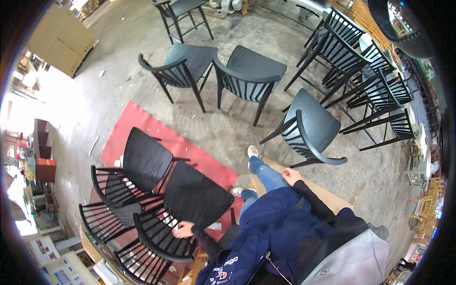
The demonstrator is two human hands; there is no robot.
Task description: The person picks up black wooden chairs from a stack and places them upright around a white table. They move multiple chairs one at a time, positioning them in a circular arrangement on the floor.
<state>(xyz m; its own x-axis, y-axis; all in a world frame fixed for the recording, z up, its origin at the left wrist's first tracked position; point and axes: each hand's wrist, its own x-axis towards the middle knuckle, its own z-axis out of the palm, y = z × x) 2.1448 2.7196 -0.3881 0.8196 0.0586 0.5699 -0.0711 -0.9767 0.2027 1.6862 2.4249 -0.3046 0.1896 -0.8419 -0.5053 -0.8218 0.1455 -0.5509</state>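
At lower centre a black wooden chair (197, 194) stands with its broad dark seat toward me and its spindled back to the left. My left hand (184, 230) is at the rear of that seat, fingers bent in against the back spindles; the exact grip is small in the picture. Right beside those fingers, a white scrap (170, 221) shows among the spindles. My right hand (291, 176) hangs loosely above my knee, holding nothing, its fingers slightly apart. Nearest to it is another dark chair (311, 126), standing apart from the hand.
More black chairs (147, 159) crowd the left, on and around a red sheet (135, 126). Two dark chairs (254, 71) stand ahead, with stacked chairs (344, 42) at the far right. Brown cardboard (327, 192) lies by my feet. A large box (61, 38) is at far left.
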